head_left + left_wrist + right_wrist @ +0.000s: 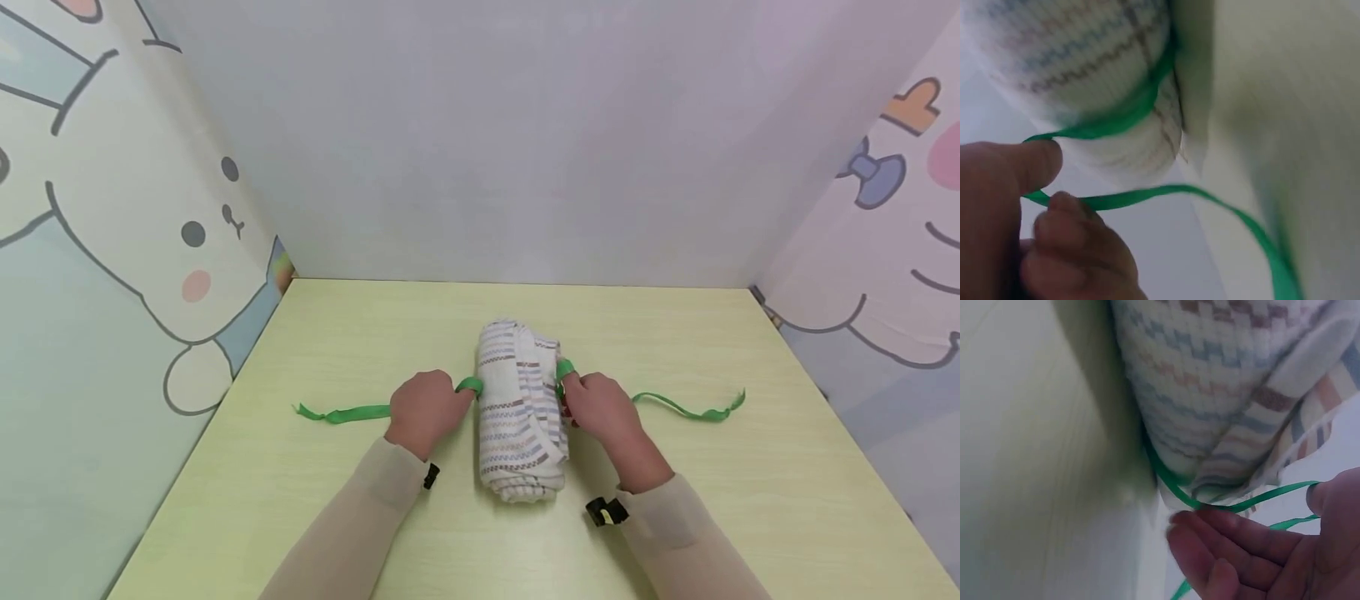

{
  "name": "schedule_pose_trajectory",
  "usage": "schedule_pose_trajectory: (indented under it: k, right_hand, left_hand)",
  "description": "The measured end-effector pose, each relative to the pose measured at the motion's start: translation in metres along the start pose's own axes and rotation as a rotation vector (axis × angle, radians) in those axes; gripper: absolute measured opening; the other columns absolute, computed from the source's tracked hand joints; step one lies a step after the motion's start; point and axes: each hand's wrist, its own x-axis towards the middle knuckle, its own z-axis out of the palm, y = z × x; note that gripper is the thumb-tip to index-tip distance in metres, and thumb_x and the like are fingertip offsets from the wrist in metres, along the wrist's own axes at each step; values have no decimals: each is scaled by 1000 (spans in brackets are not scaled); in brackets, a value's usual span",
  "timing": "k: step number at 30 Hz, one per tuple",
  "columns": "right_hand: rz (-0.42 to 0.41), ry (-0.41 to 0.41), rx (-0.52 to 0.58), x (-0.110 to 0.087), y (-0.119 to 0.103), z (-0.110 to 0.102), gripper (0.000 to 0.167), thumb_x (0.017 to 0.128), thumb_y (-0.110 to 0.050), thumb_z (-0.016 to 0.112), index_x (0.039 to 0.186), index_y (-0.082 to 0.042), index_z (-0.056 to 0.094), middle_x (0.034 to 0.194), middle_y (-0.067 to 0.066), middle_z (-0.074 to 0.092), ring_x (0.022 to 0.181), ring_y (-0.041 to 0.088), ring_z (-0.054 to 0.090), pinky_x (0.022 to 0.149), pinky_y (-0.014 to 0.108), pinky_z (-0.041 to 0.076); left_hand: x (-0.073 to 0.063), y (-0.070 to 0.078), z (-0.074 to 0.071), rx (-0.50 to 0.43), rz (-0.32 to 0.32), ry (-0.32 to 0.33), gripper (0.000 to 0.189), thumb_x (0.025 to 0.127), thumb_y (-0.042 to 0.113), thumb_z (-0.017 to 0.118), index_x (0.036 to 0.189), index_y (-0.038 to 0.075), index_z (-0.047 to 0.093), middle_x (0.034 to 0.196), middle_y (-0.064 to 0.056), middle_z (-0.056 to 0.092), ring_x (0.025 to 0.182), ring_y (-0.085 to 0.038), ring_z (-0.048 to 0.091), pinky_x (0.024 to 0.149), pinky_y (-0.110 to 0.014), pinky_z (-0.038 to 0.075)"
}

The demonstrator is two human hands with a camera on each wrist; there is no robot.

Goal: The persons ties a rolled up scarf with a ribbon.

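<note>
Left hand (427, 407) and right hand (606, 408): with bent fingers of both I hold the ribbon (356, 413).
Rolled cloth (510, 417) lies on the table (375, 329) between them, ribbon against both its sides.

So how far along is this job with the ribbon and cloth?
Done: the striped cloth is rolled, and the green ribbon seems to run beneath it. In hand: left hand and right hand hold the ribbon on either side. Remaining: probably tying; no knot shows.

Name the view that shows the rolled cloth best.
The head view: the rolled cloth lies in frame from end to end. The left and right wrist views show its stripes and the green ribbon closer, but crop it.
</note>
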Motion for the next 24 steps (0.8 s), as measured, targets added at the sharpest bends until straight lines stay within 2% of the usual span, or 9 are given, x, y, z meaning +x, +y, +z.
schedule_pose_trajectory:
  k: [4,7,10,11,13,15,19,21,24]
  right_hand:
    - [-19,67,25,1,0,3,56,108,-50,27,81,-10,57,71,7,55,60,24,51,52,36,41]
    - [-28,66,87,1,-1,4,61,108,-56,24,92,-8,58,77,14,53,65,28,51,57,39,44]
    - [-28,0,197,-1,-1,5,75,107,-61,19,132,-2,59,118,25,62,102,39,61,83,50,53]
    - [-32,-31,250,-2,-1,6,79,107,-62,18,145,-1,51,136,27,56,119,43,56,96,55,50]
    - [-46,-89,378,-4,-2,8,84,107,-63,18,160,0,29,161,26,33,145,44,34,114,59,34]
    - [-65,-144,539,-5,-3,9,81,109,-60,19,163,0,14,169,22,15,154,41,13,121,57,20]
    - [-72,-184,813,-9,-5,14,72,113,-46,24,162,4,10,170,20,8,156,36,6,124,49,15]
    - [-58,-172,874,-11,-7,16,70,113,-42,26,162,5,11,170,20,8,156,35,5,125,47,13]
    - [-69,-166,870,-13,-7,19,75,111,-51,25,163,1,10,171,16,6,157,32,3,125,46,9]
  left_hand:
    - [-2,4,3,-183,16,-6,52,99,50,57,61,16,48,55,2,40,51,-16,43,49,-32,34]
    - [-5,8,6,-307,24,10,46,101,43,58,64,15,52,56,3,42,54,-16,44,51,-31,33]
    - [-8,11,9,-396,22,10,45,103,41,54,66,16,54,58,2,44,56,-16,45,53,-31,35]
    - [-10,11,10,-420,20,4,46,105,41,52,66,16,53,58,2,43,56,-16,45,53,-30,35]
    - [-12,12,11,-466,8,-18,49,106,41,48,65,16,49,58,1,41,56,-17,44,52,-30,35]
    - [-15,13,12,-517,-14,-49,48,107,39,44,65,16,47,60,0,40,57,-17,42,53,-30,34]
    - [-19,15,11,-624,-33,-88,46,107,39,40,73,12,55,66,-3,45,62,-20,44,58,-32,36]
    - [-20,17,11,-672,-14,-86,44,107,44,43,88,12,67,75,-2,55,71,-19,50,64,-34,41]
    - [-20,19,12,-729,34,-54,40,105,50,52,102,15,70,88,-1,64,82,-20,57,72,-37,47]
